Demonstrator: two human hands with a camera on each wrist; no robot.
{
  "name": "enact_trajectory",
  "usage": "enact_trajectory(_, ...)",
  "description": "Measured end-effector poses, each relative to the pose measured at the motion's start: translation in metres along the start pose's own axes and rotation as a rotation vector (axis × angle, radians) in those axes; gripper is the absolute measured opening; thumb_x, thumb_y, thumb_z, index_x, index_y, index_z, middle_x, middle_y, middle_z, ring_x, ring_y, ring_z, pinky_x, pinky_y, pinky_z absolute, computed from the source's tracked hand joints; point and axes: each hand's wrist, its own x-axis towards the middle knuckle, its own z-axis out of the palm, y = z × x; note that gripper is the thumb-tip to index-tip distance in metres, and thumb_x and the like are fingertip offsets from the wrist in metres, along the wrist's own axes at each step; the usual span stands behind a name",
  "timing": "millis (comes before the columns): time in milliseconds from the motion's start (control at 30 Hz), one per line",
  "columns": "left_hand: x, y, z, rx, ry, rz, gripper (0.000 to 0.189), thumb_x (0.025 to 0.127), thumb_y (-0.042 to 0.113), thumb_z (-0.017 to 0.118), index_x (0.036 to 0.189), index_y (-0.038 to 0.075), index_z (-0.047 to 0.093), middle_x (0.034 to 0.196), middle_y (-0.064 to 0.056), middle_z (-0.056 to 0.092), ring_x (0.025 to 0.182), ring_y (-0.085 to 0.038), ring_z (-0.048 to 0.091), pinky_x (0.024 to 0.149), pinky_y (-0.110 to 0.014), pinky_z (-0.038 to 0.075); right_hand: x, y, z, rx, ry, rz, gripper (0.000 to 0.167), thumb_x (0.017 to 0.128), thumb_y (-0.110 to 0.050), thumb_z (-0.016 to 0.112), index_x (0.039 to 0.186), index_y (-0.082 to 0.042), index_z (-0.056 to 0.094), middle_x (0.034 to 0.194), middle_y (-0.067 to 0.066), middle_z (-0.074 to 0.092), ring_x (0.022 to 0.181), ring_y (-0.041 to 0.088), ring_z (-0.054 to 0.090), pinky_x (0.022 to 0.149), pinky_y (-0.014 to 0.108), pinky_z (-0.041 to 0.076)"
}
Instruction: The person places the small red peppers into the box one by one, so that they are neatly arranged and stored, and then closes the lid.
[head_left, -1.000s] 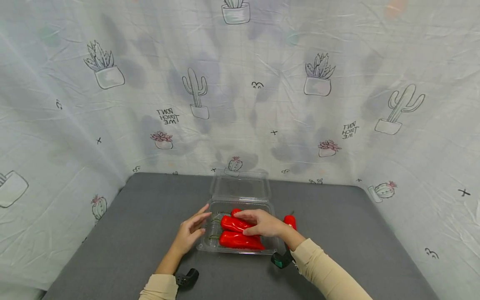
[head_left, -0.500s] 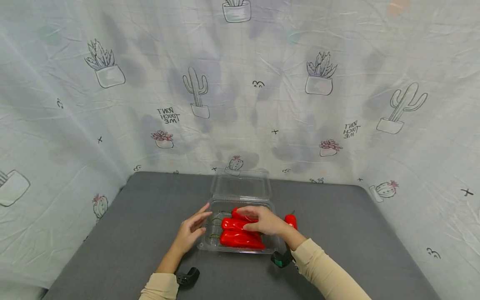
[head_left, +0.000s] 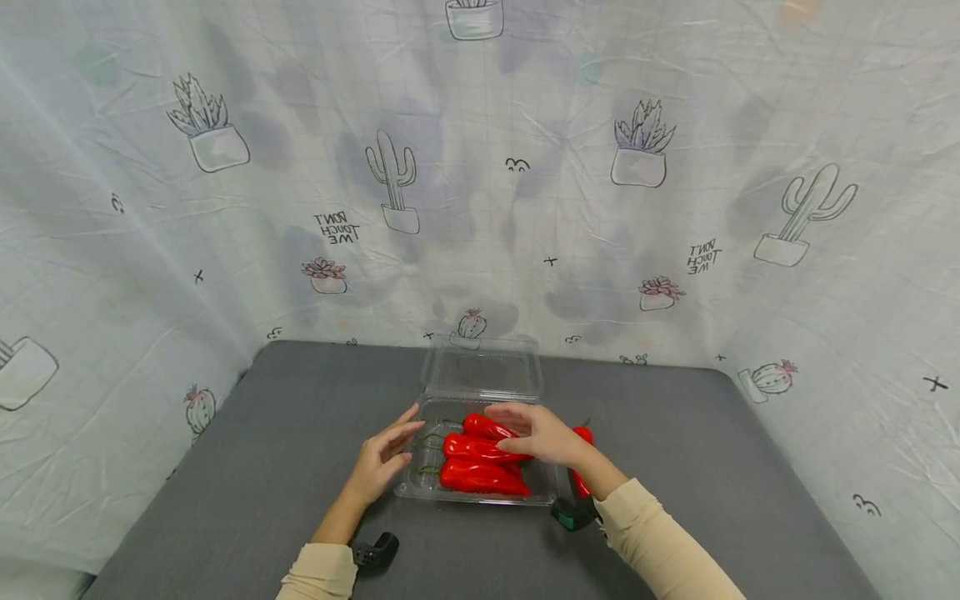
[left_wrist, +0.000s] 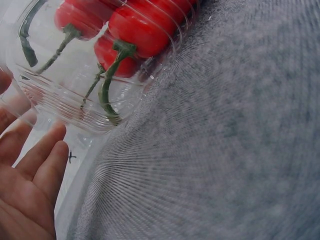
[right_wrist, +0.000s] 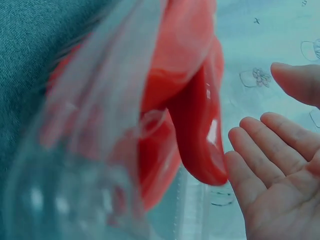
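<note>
A clear plastic clamshell box (head_left: pixel 420 493) lies on the table with its lid (head_left: pixel 480 371) swung back. Several long red peppers lie inside, stems to the left, among them a front pepper (head_left: pixel 480 477), a middle pepper (head_left: pixel 468 448) and a back pepper (head_left: pixel 480 427). The left hand (head_left: pixel 378 467) is beside the box's left wall, fingers extended; in the left wrist view its fingertips are right at the plastic. Over the box's right part is the right hand (head_left: pixel 546 435). Its fingers are straight and the thumb apart in the right wrist view, near a pepper tip (right_wrist: pixel 205 160), holding nothing.
Another red pepper (head_left: pixel 582 483) lies outside the box to the right, partly hidden by the right forearm. The grey table (head_left: pixel 315 433) meets a pale curtain (head_left: pixel 480 208) printed with cactus drawings at the back and sides. A dark wrist device (head_left: pixel 377 554) is on the left wrist.
The right hand has drawn back to the right and slightly away from over the peppers, uncovering more of the middle and back ones. The left hand stays in place.
</note>
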Motion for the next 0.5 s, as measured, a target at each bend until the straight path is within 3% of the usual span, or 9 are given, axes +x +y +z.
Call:
enact_trajectory(233, 0.001, 0.001, 0.000, 0.007, 0.002, 0.000, 0.044, 0.081, -0.017, 0.052, 0.125, -0.015, 0.052, 0.141, -0.038, 0.035, 0.133, -0.019, 0.044, 0.103, -0.019, 0.039, -0.014, 0.001, -0.016, -0.038, 0.070, -0.028, 0.057, 0.090, -0.012, 0.062, 0.141, 0.003, 0.040, 0.143, 0.021, 0.045, 0.132, 0.036, 0.043, 0.106, 0.056, 0.035)
enact_trajectory(500, 0.001, 0.000, 0.000, 0.015, 0.002, -0.007, 0.045, 0.081, -0.016, 0.053, 0.125, -0.014, 0.052, 0.141, -0.037, 0.035, 0.132, -0.020, 0.044, 0.103, -0.018, 0.039, -0.036, 0.015, -0.027, 0.025, 0.208, -0.023, 0.055, 0.091, -0.009, 0.061, 0.139, 0.005, 0.041, 0.142, 0.026, 0.043, 0.131, 0.040, 0.042, 0.107, 0.054, 0.033)
